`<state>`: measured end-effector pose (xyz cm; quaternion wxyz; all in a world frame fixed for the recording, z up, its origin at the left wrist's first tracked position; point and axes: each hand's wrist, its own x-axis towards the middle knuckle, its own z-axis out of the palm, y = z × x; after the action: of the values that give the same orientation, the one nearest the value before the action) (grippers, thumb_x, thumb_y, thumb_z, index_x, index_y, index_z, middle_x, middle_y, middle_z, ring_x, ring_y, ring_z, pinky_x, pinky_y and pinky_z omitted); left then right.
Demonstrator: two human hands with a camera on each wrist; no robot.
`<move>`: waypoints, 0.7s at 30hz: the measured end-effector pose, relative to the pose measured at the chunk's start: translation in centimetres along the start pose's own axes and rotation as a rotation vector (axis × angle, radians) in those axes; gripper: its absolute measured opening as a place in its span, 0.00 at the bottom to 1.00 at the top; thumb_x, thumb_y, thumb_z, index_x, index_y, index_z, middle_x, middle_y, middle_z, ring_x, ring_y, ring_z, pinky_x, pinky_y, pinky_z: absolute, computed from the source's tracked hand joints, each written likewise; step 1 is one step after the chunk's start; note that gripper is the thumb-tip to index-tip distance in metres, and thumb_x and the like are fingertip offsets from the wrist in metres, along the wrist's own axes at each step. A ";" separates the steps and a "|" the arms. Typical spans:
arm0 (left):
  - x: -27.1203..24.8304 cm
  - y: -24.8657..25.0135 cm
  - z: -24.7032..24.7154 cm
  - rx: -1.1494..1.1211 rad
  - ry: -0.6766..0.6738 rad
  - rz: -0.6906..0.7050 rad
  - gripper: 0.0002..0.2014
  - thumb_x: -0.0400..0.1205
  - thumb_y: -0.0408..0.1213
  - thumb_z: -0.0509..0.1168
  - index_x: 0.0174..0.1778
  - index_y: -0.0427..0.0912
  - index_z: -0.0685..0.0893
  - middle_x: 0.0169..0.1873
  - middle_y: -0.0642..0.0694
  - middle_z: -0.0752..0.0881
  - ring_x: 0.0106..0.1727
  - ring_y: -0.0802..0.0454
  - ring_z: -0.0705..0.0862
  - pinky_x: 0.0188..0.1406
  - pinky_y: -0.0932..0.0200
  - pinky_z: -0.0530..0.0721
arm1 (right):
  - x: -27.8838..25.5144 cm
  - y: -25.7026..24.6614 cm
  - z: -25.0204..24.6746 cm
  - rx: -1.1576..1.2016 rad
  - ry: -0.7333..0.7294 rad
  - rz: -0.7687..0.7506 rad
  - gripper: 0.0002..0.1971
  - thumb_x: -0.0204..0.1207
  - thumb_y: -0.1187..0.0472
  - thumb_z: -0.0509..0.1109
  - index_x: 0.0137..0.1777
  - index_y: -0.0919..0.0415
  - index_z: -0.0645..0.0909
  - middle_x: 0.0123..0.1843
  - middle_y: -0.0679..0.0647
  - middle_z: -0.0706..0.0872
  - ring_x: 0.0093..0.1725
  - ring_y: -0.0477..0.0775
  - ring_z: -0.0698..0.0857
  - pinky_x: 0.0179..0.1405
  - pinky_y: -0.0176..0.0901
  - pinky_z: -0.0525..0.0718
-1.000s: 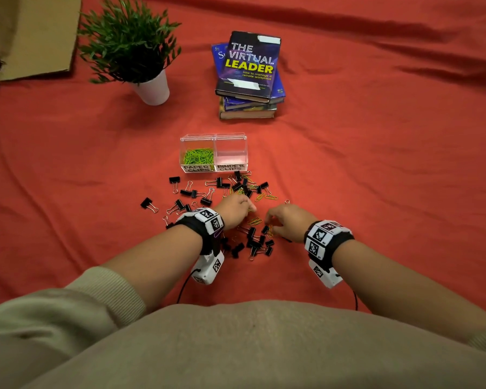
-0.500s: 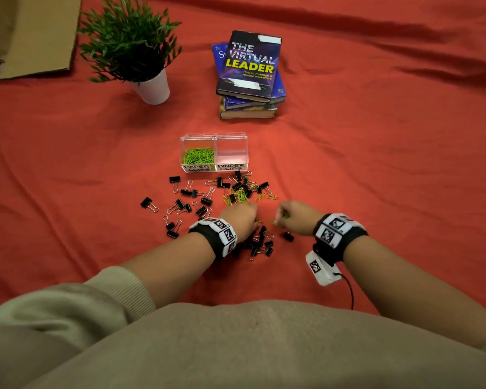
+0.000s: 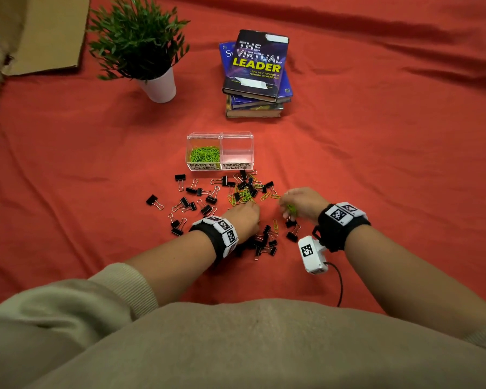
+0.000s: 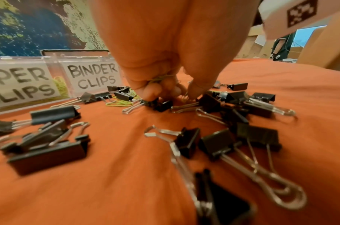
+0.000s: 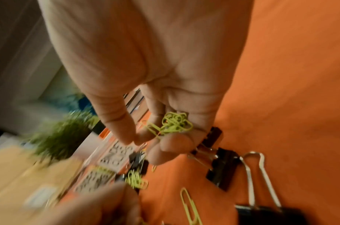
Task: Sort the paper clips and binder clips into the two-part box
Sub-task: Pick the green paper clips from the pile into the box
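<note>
A clear two-part box (image 3: 220, 135) stands on the red cloth; its left half, labelled PAPER CLIPS, holds green paper clips (image 3: 204, 155), and its right half, labelled BINDER CLIPS (image 4: 92, 77), looks bare. Black binder clips (image 3: 208, 196) and green paper clips (image 3: 244, 195) lie scattered before it. My right hand (image 3: 288, 210), lifted off the cloth, grips a bunch of green paper clips (image 5: 174, 124) in curled fingers. My left hand (image 3: 253, 217) is down among the binder clips (image 4: 161, 105), fingertips curled on the cloth with green paper clips (image 4: 157, 79) in its fingers.
A stack of books (image 3: 257, 74) lies behind the box, a potted plant (image 3: 141, 43) at the back left, and cardboard (image 3: 45, 32) in the far left corner. Red cloth (image 3: 376, 150) stretches to the right.
My right hand has lifted off the pile and moved right and forward with green paper clips in it. The left hand has shifted right, staying low among the clips.
</note>
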<state>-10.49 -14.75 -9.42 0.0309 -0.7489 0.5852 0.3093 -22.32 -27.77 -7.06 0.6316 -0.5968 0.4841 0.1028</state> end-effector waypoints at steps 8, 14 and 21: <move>-0.4 -2.4 -1.8 -0.498 0.179 -0.112 0.05 0.79 0.33 0.62 0.42 0.42 0.71 0.32 0.48 0.76 0.34 0.49 0.73 0.27 0.60 0.68 | -1.1 0.6 3.5 -0.979 0.023 -0.020 0.13 0.76 0.58 0.64 0.33 0.65 0.76 0.34 0.57 0.81 0.41 0.62 0.83 0.37 0.43 0.76; -0.4 -3.9 -3.7 -0.758 0.274 -0.246 0.02 0.81 0.33 0.62 0.46 0.42 0.75 0.32 0.52 0.76 0.28 0.56 0.71 0.25 0.62 0.70 | -1.2 0.7 4.9 -1.099 0.017 0.025 0.10 0.78 0.70 0.60 0.34 0.69 0.76 0.29 0.56 0.72 0.41 0.62 0.79 0.39 0.45 0.77; 0.4 -5.1 -4.0 -0.947 0.243 -0.354 0.14 0.85 0.32 0.50 0.47 0.44 0.81 0.28 0.50 0.75 0.22 0.54 0.67 0.21 0.63 0.64 | -1.5 0.7 5.6 -1.061 0.074 -0.003 0.07 0.77 0.62 0.66 0.47 0.67 0.81 0.47 0.63 0.83 0.50 0.65 0.86 0.44 0.47 0.82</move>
<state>-4.18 -15.16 -8.04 -0.3276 -0.7988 0.2451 0.4411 -20.83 -22.15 -7.48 0.2255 -0.8382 0.3866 0.3118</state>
